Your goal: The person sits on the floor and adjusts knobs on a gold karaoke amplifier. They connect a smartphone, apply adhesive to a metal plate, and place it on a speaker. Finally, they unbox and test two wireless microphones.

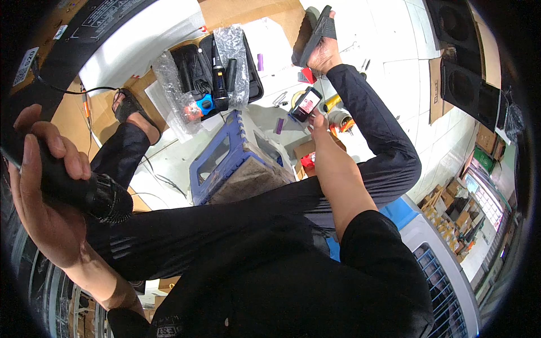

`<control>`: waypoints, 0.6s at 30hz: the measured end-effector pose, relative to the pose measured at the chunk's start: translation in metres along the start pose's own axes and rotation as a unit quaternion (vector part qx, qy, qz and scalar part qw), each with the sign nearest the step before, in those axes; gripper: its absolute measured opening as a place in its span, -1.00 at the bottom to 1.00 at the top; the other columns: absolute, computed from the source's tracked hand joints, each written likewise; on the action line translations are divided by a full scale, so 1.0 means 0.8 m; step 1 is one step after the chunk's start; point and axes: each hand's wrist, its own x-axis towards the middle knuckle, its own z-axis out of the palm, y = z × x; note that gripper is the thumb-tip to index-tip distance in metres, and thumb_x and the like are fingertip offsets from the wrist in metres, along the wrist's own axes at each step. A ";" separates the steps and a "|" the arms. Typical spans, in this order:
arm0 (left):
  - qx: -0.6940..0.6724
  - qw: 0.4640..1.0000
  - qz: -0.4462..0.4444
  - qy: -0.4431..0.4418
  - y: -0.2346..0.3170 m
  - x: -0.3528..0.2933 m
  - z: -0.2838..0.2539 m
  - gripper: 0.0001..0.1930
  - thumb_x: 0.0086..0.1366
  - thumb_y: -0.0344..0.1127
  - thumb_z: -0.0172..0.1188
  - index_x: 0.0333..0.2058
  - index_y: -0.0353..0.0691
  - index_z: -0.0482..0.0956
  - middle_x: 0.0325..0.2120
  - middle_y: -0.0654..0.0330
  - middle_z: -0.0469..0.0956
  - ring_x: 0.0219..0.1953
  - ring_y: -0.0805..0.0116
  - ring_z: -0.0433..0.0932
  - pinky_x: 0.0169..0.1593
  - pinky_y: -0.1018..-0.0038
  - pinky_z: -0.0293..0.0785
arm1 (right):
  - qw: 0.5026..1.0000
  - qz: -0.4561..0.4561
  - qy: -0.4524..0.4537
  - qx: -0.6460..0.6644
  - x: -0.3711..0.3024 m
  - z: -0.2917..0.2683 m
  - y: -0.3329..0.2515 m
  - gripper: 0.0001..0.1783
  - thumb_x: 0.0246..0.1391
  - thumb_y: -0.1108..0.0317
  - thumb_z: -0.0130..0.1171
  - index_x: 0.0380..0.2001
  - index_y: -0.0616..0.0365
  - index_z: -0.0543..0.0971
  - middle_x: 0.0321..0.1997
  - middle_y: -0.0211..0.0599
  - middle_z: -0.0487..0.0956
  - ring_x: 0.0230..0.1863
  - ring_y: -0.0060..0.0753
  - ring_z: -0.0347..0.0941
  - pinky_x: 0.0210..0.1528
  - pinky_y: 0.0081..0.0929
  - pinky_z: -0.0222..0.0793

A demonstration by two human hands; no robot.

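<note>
On the left, my left hand (45, 186) is raised close to the camera, its fingers wrapped round a black microphone (73, 188) whose mesh head points right. Beyond the blue and grey folding stool, my right hand (319, 119) grips the lower edge of a smartphone (307, 105) with a lit screen. An open black case (255, 73) lies on the floor ahead, bubble wrap (231, 42) over part of it. Within it are another black microphone (218, 73) and dark cylindrical parts. A round blue piece (205, 104) sits at its near edge.
The stool (217, 152) stands between my legs. Tape rolls, a screwdriver (85, 107), purple cylindrical cells (279, 125) and small tools lie on the white floor. A black cable (73, 90) runs at left. Speaker boxes (459, 79) stand at right, with a grey plastic crate (439, 270) nearer.
</note>
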 end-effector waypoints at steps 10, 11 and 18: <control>-0.001 1.000 -0.003 -0.004 -0.001 0.005 -0.001 -0.55 0.59 -0.20 -0.09 0.28 -0.38 0.28 -0.27 0.24 0.33 -0.36 0.52 0.33 -0.23 0.52 0.30 | 1.000 -0.021 -0.006 0.011 -0.041 0.008 -0.009 -0.55 0.24 0.10 0.18 0.16 -0.05 0.53 0.08 -0.28 0.56 0.18 -0.22 0.43 0.31 0.14 0.16; -0.006 1.000 -0.006 -0.002 0.001 0.005 0.002 -0.56 0.59 -0.20 -0.09 0.28 -0.38 0.28 -0.27 0.24 0.33 -0.35 0.52 0.33 -0.22 0.52 0.30 | 1.000 -0.020 -0.010 0.013 -0.039 0.007 -0.008 -0.55 0.24 0.11 0.19 0.17 -0.06 0.53 0.08 -0.30 0.56 0.16 -0.23 0.43 0.30 0.13 0.18; -0.034 0.999 -0.019 0.000 0.001 0.004 0.009 -0.58 0.60 -0.23 -0.11 0.27 -0.38 0.30 -0.26 0.24 0.32 -0.34 0.51 0.33 -0.22 0.51 0.30 | 1.000 -0.025 0.010 0.009 -0.044 0.014 -0.006 -0.56 0.21 0.17 0.20 0.15 -0.08 0.55 0.04 -0.34 0.57 0.10 -0.28 0.46 0.23 0.12 0.24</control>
